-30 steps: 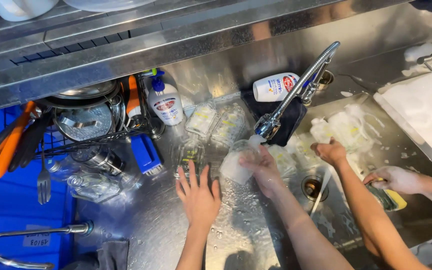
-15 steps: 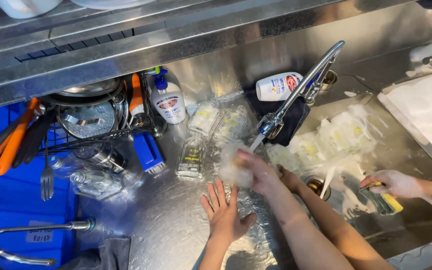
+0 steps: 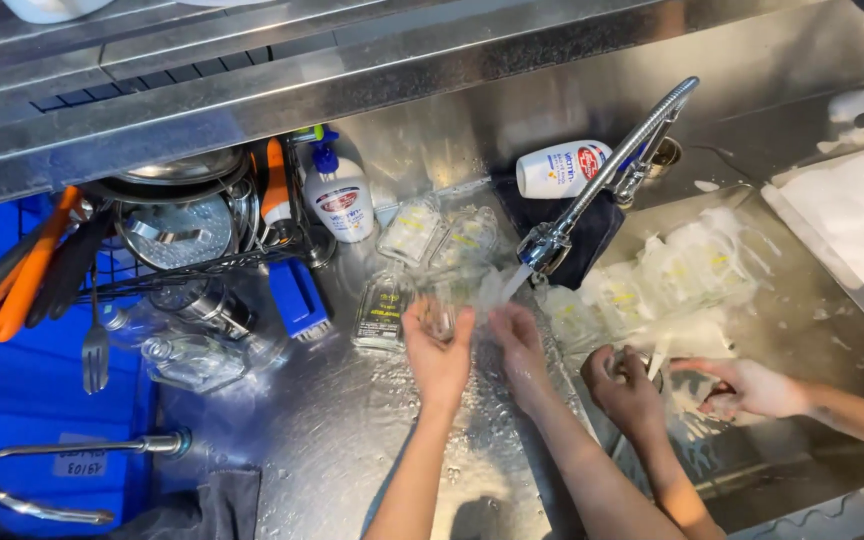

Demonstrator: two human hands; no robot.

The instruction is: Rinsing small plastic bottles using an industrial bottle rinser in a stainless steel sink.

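My left hand (image 3: 438, 358) is raised over the wet steel counter (image 3: 332, 430), its thumb and fingers closed around a small clear glass bottle (image 3: 440, 314). My right hand (image 3: 518, 345) is just to its right, fingers loosely spread, under the water running from the faucet (image 3: 602, 178). More flat clear glass bottles lie on the counter behind my hands (image 3: 384, 310) (image 3: 414, 230). Several soapy bottles (image 3: 642, 280) lie in the sink.
Another person's two hands (image 3: 628, 390) (image 3: 744, 386) work in the sink at the right. A dish rack with pot lids (image 3: 187, 225), a pump soap bottle (image 3: 340, 200), a blue brush (image 3: 300, 296) and a fork (image 3: 95, 352) stand at the left. A blue crate (image 3: 22, 400) is far left.
My left hand has come up from flat on the counter and closed on the bottle beside my right hand. The other person's near hand moved down into the sink.
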